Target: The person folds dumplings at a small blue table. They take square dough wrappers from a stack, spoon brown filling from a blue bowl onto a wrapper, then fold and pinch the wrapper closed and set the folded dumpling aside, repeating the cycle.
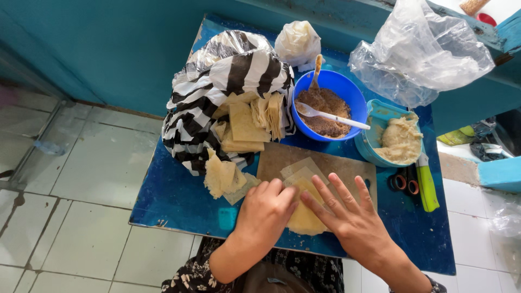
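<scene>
My left hand (266,209) and my right hand (347,214) both rest on a pale yellow thin wrapper sheet (303,220) that lies on a brown cutting board (336,163). The left hand's fingers curl over the sheet's left edge. The right hand lies flat with fingers spread over its right side. More square sheets (299,169) lie on the board just beyond the hands.
A black-and-white striped plastic bag (217,87) holds a stack of wrappers (247,125). A blue bowl (347,89) holds brown filling and two spoons. A light blue tub (374,116) holds pale paste. Green-handled knife (427,187), scissors (404,182), clear plastic bags (429,49), blue table (173,195).
</scene>
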`<state>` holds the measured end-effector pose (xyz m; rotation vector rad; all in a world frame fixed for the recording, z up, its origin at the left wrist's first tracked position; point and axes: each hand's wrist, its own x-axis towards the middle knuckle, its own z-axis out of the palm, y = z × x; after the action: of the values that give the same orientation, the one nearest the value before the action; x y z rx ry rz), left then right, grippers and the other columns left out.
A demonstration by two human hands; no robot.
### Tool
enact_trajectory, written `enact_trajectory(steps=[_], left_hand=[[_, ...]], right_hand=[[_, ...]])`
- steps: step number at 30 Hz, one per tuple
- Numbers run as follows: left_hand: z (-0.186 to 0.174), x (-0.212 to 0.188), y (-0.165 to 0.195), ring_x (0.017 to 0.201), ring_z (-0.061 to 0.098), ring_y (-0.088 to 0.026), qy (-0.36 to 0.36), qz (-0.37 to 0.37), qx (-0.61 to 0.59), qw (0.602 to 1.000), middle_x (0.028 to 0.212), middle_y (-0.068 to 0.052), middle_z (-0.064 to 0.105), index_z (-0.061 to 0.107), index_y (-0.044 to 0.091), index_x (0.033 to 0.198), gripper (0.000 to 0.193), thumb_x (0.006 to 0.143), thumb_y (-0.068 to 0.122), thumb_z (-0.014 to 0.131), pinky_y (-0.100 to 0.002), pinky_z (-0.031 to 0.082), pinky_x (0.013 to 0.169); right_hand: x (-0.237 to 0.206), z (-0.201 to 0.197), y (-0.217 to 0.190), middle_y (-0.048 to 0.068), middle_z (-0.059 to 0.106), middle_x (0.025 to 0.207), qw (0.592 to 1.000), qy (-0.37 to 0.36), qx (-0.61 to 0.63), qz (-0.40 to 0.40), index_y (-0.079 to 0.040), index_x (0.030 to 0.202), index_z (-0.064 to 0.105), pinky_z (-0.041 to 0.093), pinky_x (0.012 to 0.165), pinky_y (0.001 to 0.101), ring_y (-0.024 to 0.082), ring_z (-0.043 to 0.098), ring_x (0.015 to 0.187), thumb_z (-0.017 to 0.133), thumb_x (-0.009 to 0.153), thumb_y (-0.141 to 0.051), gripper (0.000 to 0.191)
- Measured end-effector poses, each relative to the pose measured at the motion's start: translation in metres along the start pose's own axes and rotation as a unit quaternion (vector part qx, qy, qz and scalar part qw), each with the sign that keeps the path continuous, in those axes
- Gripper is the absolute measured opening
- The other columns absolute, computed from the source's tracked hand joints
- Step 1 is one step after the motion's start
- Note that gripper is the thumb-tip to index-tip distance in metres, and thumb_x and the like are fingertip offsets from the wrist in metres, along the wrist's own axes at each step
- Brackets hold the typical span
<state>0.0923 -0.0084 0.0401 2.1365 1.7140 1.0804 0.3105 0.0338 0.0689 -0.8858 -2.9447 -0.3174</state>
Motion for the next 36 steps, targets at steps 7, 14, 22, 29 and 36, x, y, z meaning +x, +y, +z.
enact_trajectory(steps=[7, 14, 22, 29, 36], left_hand=[[-0.001, 0.000, -0.006, 0.085, 0.062, -0.028, -0.015, 0.004, 0.006, 1.000, 0.088, -0.006, 0.058, 0.068, 0.013, 0.108, 0.030, 0.081, 0.022, 0.078, -0.043, 0.049, 0.072], [-0.002, 0.002, -0.007, 0.084, 0.062, -0.028, -0.034, 0.006, 0.006, 0.999, 0.088, -0.006, 0.058, 0.066, 0.014, 0.106, 0.029, 0.082, 0.023, 0.079, -0.043, 0.048, 0.072], [-0.004, 0.003, -0.006, 0.085, 0.062, -0.028, -0.017, 0.006, -0.016, 1.000, 0.088, -0.007, 0.059, 0.066, 0.012, 0.110, 0.034, 0.079, 0.020, 0.079, -0.043, 0.049, 0.073], [0.000, 0.001, -0.008, 0.084, 0.062, -0.028, -0.037, -0.004, -0.003, 0.999, 0.086, -0.006, 0.059, 0.066, 0.013, 0.103, 0.027, 0.082, 0.023, 0.079, -0.043, 0.048, 0.071], [-0.002, 0.002, -0.008, 0.084, 0.062, -0.028, -0.023, 0.004, -0.010, 1.000, 0.087, -0.006, 0.059, 0.067, 0.012, 0.105, 0.029, 0.081, 0.023, 0.079, -0.043, 0.049, 0.072]], right_hand=[[0.002, 0.002, 0.009, 0.010, 0.033, 0.162, 0.997, 0.018, 0.068, 0.029, -0.023, 0.142, 0.054, 0.006, 0.122, 0.0570, 0.031, 0.022, 0.152, 0.055, 0.076, 0.006, 0.072], [0.017, -0.001, 0.024, 0.017, 0.044, 0.155, 0.932, 0.089, 0.329, 0.121, -0.008, 0.108, 0.068, 0.023, 0.124, 0.0534, 0.040, 0.027, 0.154, 0.045, 0.066, 0.019, 0.055], [0.032, 0.003, 0.006, 0.014, 0.044, 0.156, 0.973, 0.051, 0.220, 0.054, -0.017, 0.132, 0.064, 0.019, 0.123, 0.0539, 0.036, 0.028, 0.152, 0.055, 0.068, 0.011, 0.070], [0.013, 0.004, 0.011, 0.009, 0.040, 0.162, 0.998, 0.043, -0.048, -0.024, -0.020, 0.152, 0.051, 0.005, 0.123, 0.0581, 0.030, 0.023, 0.154, 0.055, 0.091, -0.010, 0.062], [0.014, 0.007, 0.028, 0.010, 0.039, 0.163, 0.990, 0.108, 0.083, 0.023, -0.020, 0.132, 0.065, 0.010, 0.127, 0.0536, 0.030, 0.023, 0.155, 0.052, 0.083, 0.011, 0.060]])
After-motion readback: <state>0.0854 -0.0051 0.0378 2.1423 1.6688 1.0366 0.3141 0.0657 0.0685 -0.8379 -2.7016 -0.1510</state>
